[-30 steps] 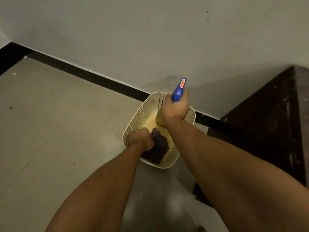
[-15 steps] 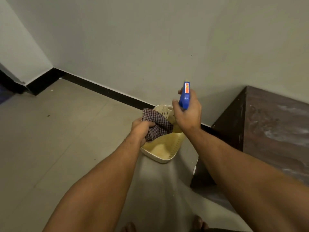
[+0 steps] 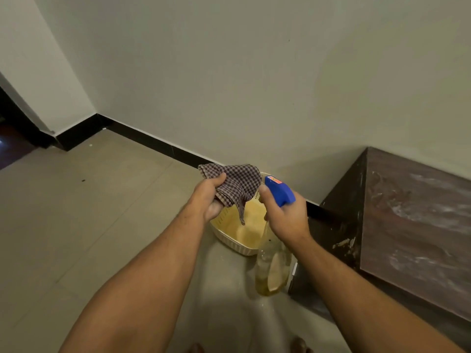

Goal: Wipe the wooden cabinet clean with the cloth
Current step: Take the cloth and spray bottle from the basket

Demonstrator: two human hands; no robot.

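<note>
My left hand [image 3: 207, 196] grips a checkered cloth [image 3: 238, 186], which hangs above a cream perforated basket [image 3: 230, 240] on the floor. My right hand [image 3: 286, 217] holds a spray bottle by its blue trigger head [image 3: 279, 191]; the clear body [image 3: 272, 268] with yellowish liquid hangs below my wrist. The nozzle points toward the cloth, a short gap away. The dark wooden cabinet [image 3: 418, 225] stands at the right against the wall, its top streaked with white dusty marks.
Beige tiled floor [image 3: 89, 225] spreads to the left, bordered by a black skirting [image 3: 153, 143] under a pale wall. My toes [image 3: 300, 346] show at the bottom edge. A dark doorway opens at the far left.
Both hands lifted out of the basket, the left bringing the cloth up, the right raising the spray bottle. The bottle now tilts with its nozzle toward the cloth. The view rose, showing more cabinet top.
</note>
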